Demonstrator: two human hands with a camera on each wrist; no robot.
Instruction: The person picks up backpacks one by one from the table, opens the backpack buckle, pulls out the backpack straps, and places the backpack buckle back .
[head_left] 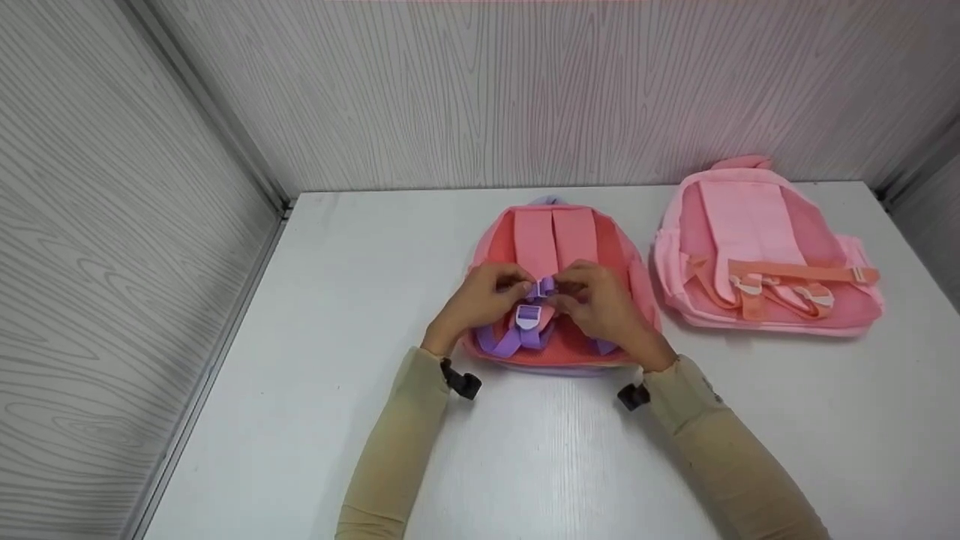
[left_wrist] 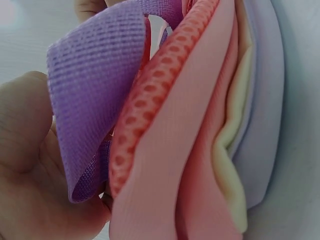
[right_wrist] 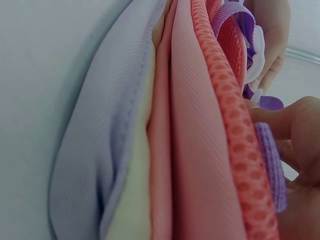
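Observation:
A coral-pink backpack [head_left: 630, 300] with purple webbing straps lies back side up on the table. Above its lower middle, my left hand [head_left: 491, 296] pinches a small light-coloured strap buckle [head_left: 537, 289]. The fingers of my right hand [head_left: 600, 304] grip the purple strap [head_left: 548, 284] at the buckle's right side. Just below hangs another white strap buckle [head_left: 528, 316], threaded with purple webbing. In the left wrist view a wide purple strap loop [left_wrist: 95, 75] stands in front of my left hand. The right wrist view shows both hands beyond the red mesh edge [right_wrist: 240, 135].
To the right, a lighter pink backpack [head_left: 750, 217] with orange straps lies on the white table [head_left: 330, 300], close beside the first. Wood-grain panels [head_left: 465, 90] enclose the back and sides. Each wrist wears a black camera mount [head_left: 461, 381].

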